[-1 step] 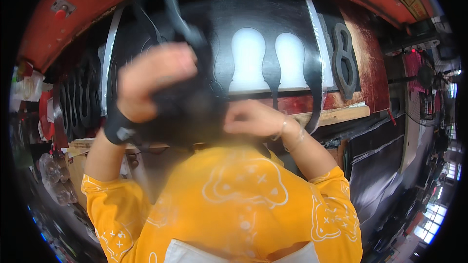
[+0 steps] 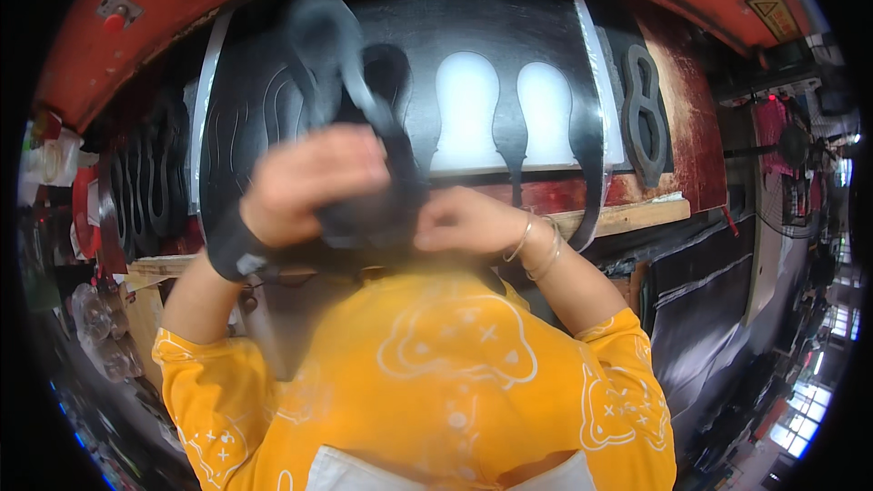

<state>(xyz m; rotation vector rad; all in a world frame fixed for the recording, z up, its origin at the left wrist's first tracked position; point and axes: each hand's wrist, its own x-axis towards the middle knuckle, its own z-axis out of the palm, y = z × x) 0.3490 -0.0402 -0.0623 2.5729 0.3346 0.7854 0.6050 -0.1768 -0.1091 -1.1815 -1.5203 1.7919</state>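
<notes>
My left hand (image 2: 314, 184), blurred and wearing a black wristband, is closed round a dark grey sole-shaped cutting die (image 2: 318, 23), whose looped end points away from me. Below those fingers hangs a dark, smeared piece (image 2: 364, 225) that I cannot make out clearly. Fingers curled, my right hand (image 2: 468, 221) is beside that piece near my chest; whatever it pinches is hidden. In front of me lies a black sheet (image 2: 455, 14). Two sole-shaped cut-outs show white (image 2: 466, 109) through it, and outlines of other soles mark its left part.
A second sole-shaped die (image 2: 644, 114) rests right of the sheet, and several more dark dies (image 2: 145, 191) are at the left. A red machine beam (image 2: 209, 14) spans the far side. Wooden strips (image 2: 627, 214) line the near edge. Black sheets (image 2: 700, 282) hang at lower right.
My left hand and the die have shifted slightly right and nearer to me. A dark sole shape on the sheet beside the die is now uncovered. My right hand has hardly moved.
</notes>
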